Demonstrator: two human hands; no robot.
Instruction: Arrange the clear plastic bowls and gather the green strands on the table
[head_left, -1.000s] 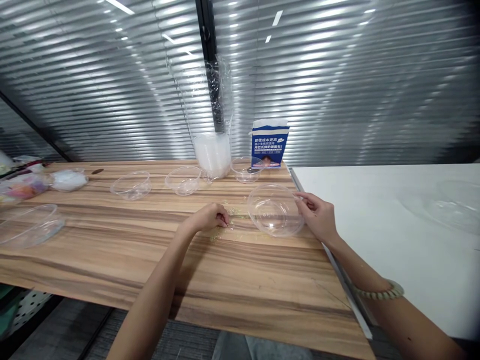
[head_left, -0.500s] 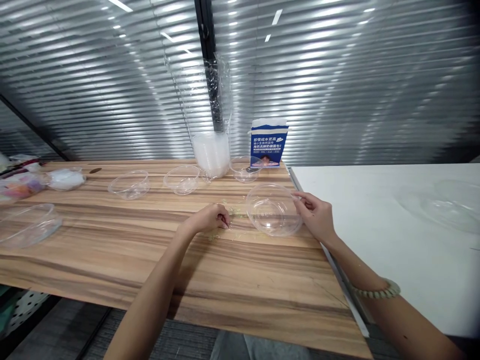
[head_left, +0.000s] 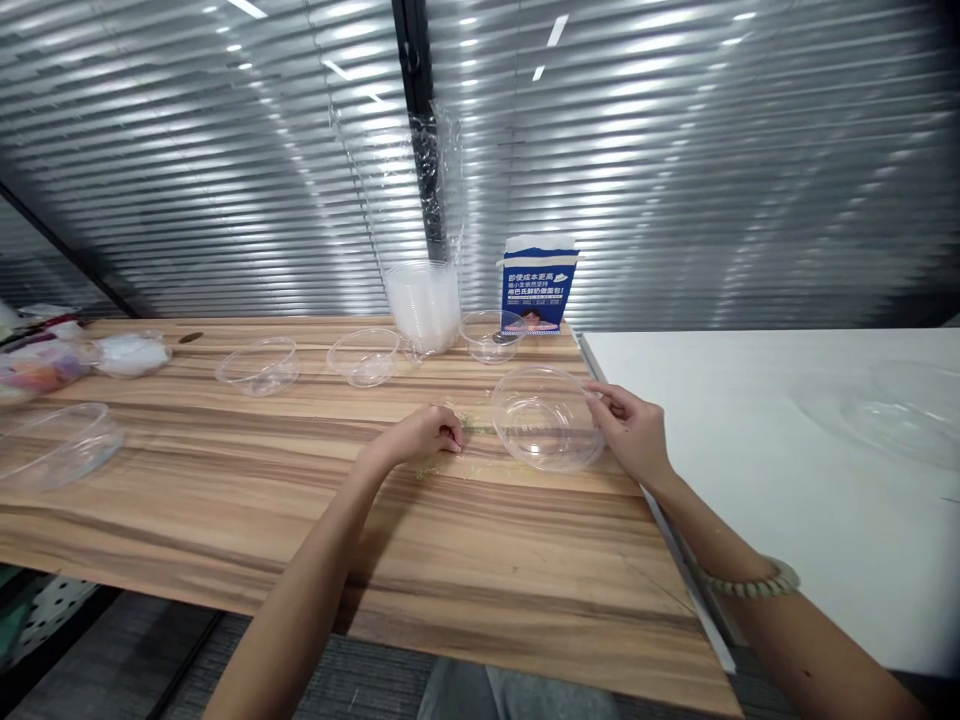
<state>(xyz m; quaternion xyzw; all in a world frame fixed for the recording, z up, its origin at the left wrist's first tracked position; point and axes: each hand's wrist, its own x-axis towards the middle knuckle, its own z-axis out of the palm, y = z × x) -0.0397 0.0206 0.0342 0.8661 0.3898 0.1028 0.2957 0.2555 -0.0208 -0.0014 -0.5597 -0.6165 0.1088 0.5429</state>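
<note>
A clear plastic bowl (head_left: 547, 420) stands on the wooden table (head_left: 495, 580), its right rim pinched between the thumb and fingers of my right hand (head_left: 634, 430). Left of this bowl, my left hand (head_left: 431, 433) rests low at the tabletop with its fingertips pressed together; whatever they hold is too small to name. Small greenish-yellow bits (head_left: 472, 468) lie scattered on the wood around my left fingertips and beside the bowl.
Behind are clear bowls (head_left: 364, 358), a stack of bowls (head_left: 424, 305) in an open plastic bag and a blue box (head_left: 536, 290). Filled bags (head_left: 131, 355) and a large bowl (head_left: 60, 445) are at left. A white table (head_left: 787, 480) adjoins at right.
My left hand has shifted very slightly to the right, its fingertips still together. My right hand keeps its hold on the bowl's rim.
</note>
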